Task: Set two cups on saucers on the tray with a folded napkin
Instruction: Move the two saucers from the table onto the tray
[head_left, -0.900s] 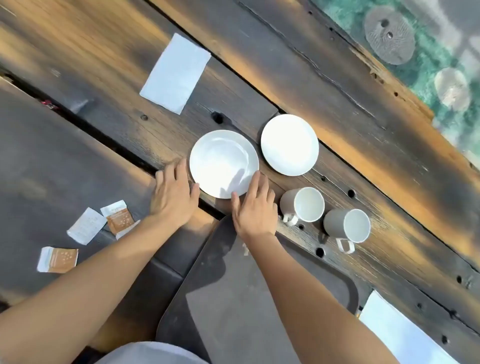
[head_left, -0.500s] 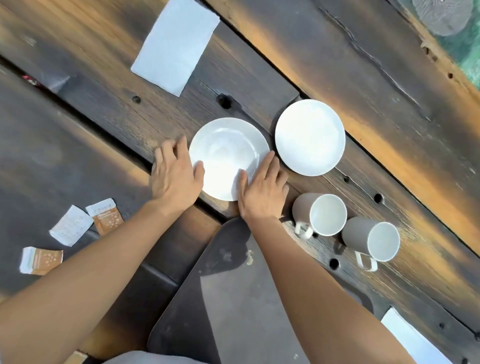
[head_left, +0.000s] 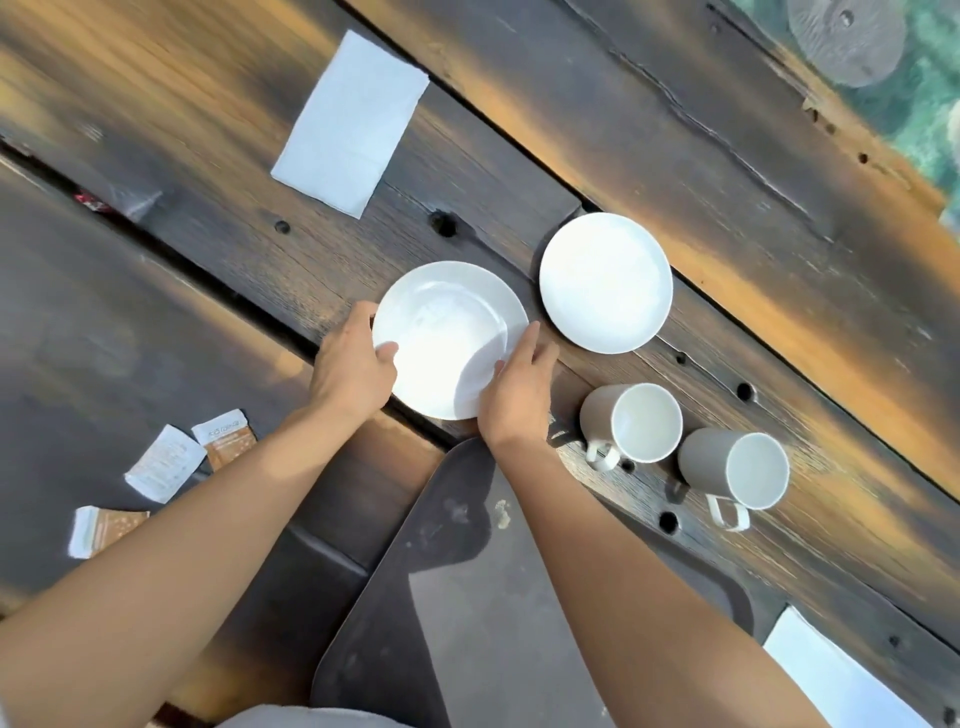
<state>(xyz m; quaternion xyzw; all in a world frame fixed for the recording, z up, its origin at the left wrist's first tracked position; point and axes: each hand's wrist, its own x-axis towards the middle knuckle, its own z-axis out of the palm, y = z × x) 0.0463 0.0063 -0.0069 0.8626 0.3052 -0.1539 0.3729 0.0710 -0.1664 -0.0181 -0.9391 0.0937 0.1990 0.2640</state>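
Note:
A white saucer (head_left: 447, 332) lies on the dark wooden table just beyond the dark tray (head_left: 467, 613). My left hand (head_left: 350, 369) grips its left rim, thumb on top. My right hand (head_left: 517, 395) holds its right rim, fingers along the edge. A second white saucer (head_left: 605, 283) sits to the right. Two pale cups lie further right, one (head_left: 631, 423) nearer the hands and one (head_left: 735, 470) beyond it, both with handles toward me. A white napkin (head_left: 350, 122) lies flat at the far left.
Several small paper sachets (head_left: 166, 462) are scattered at the left. Another white sheet (head_left: 831, 680) shows at the bottom right corner. The table edge and a green floor (head_left: 930, 119) lie at the top right. Gaps and holes run across the planks.
Both hands went from resting flat beside the near saucer to taking hold of its two rims. The camera view shifted slightly.

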